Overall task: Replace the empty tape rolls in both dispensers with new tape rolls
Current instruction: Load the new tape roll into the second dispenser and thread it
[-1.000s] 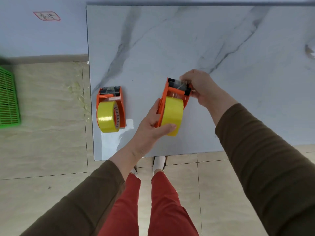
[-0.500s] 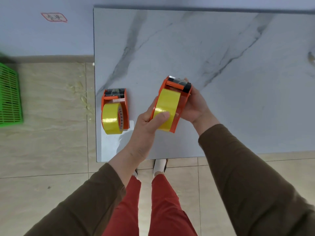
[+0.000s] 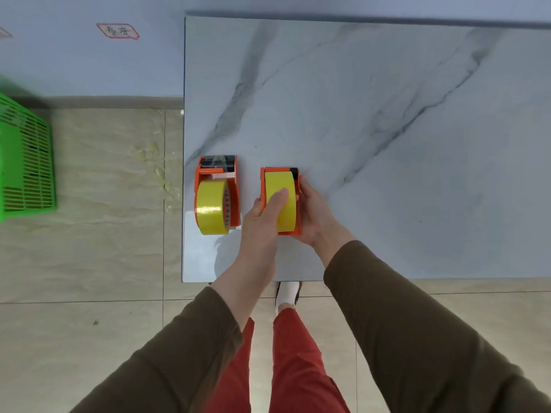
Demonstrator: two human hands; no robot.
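Note:
Two orange tape dispensers stand side by side near the front left corner of the marble table point(image 3: 372, 114). The left dispenser point(image 3: 234, 189) stands alone with a full yellow tape roll point(image 3: 210, 211) in it. The right dispenser point(image 3: 264, 186) also carries a yellow tape roll point(image 3: 278, 181). My left hand point(image 3: 262, 216) grips this dispenser from the left, thumb pressed on top of its roll. From the other side my right hand point(image 3: 313, 216) cups its right wall. I cannot tell whether its base touches the tabletop.
A green plastic basket point(image 3: 26, 162) sits on the tiled floor to the left of the table. Scraps of clear tape point(image 3: 158, 174) lie on the floor by the table's left edge. My legs and a white shoe point(image 3: 287, 293) are under the front edge.
Both hands have brought the right dispenser down and turned it straight, beside the left one. My right hand moved from the cutter end to the dispenser's right side.

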